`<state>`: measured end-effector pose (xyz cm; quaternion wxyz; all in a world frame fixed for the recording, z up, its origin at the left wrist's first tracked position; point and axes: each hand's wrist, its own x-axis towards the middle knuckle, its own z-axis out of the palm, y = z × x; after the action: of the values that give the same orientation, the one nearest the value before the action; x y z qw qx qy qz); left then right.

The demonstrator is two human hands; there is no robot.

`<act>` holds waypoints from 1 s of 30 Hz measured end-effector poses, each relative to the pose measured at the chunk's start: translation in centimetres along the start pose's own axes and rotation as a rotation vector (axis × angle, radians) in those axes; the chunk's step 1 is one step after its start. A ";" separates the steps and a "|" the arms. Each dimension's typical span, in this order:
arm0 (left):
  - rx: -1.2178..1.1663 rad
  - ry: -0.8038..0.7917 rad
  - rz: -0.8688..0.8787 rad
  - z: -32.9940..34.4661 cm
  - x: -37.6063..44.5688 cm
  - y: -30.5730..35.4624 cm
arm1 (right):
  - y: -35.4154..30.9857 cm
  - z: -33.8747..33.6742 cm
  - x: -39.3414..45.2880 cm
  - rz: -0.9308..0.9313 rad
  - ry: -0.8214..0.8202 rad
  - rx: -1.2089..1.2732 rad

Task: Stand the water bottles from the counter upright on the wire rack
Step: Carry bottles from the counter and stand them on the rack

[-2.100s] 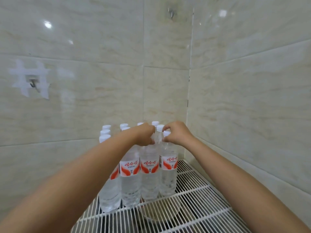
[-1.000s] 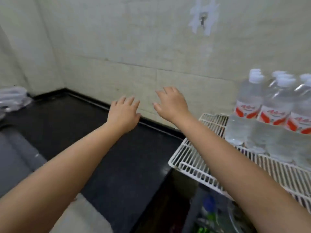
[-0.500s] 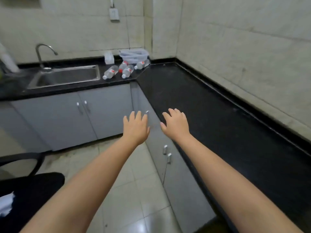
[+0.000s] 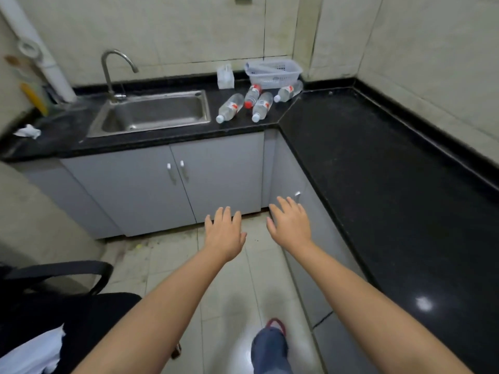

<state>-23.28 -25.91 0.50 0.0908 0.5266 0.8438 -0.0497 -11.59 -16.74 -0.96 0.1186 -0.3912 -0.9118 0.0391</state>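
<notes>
Both hands reach forward over the tiled floor [image 4: 229, 292] with palms down and fingers spread straight, holding nothing: the left hand [image 4: 224, 234] hangs in front of the grey cabinets [image 4: 216, 179], the right hand [image 4: 290, 225] just beside it, before the corner cabinet door whose handle [image 4: 297, 197] shows past the fingertips. Four bottles [image 4: 247, 105] lie on their sides on the black counter [image 4: 378, 157], well apart from the hands, between the steel sink [image 4: 154, 113] and the inner corner of the counter. Three of them lie close together with caps pointing toward the counter's front edge; the middle one has a red cap, the others white. The fourth lies a little to the right, just in front of a white basket [image 4: 274, 72] that stands against the wall. A small white box [image 4: 225, 76] stands left of the basket. A curved tap [image 4: 113, 71] rises behind the sink, and a white pipe [image 4: 35, 47] runs up the wall at far left, with a crumpled tissue [image 4: 27, 130] on the counter below it. A black chair [image 4: 54, 298] fills the lower left corner, and a knee in blue cloth [image 4: 270, 349] with a red shoe tip shows at the bottom edge
</notes>
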 end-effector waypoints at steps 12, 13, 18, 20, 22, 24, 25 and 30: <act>0.017 0.039 -0.047 -8.5 27.0 -7.9 | 3.1 3.5 30.4 0.043 -0.067 0.109; 0.013 0.037 -0.051 -9.0 28.8 -8.6 | 3.3 3.6 32.4 0.046 -0.070 0.108; 0.010 0.036 -0.057 -10.2 38.6 -12.0 | 5.4 5.5 41.6 0.093 -0.053 0.126; 0.008 0.054 -0.023 -10.8 43.1 -13.3 | 6.4 6.3 45.1 0.132 -0.058 0.092; -0.005 0.072 0.024 -11.6 47.9 -14.5 | 7.2 7.2 48.6 0.195 -0.041 0.086; -0.014 0.050 0.076 -12.4 52.6 -15.7 | 7.9 7.8 51.8 0.286 -0.035 0.095; -0.013 0.029 0.100 -12.9 54.9 -16.2 | 8.1 7.9 53.3 0.331 -0.050 0.087; 0.014 0.004 0.206 -14.2 64.5 -18.0 | 9.6 8.4 59.3 0.528 -0.095 0.107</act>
<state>-68.58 25.47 0.87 0.0901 0.6114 0.7849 -0.0449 -46.42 32.91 0.33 0.0817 -0.6064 -0.7794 0.1350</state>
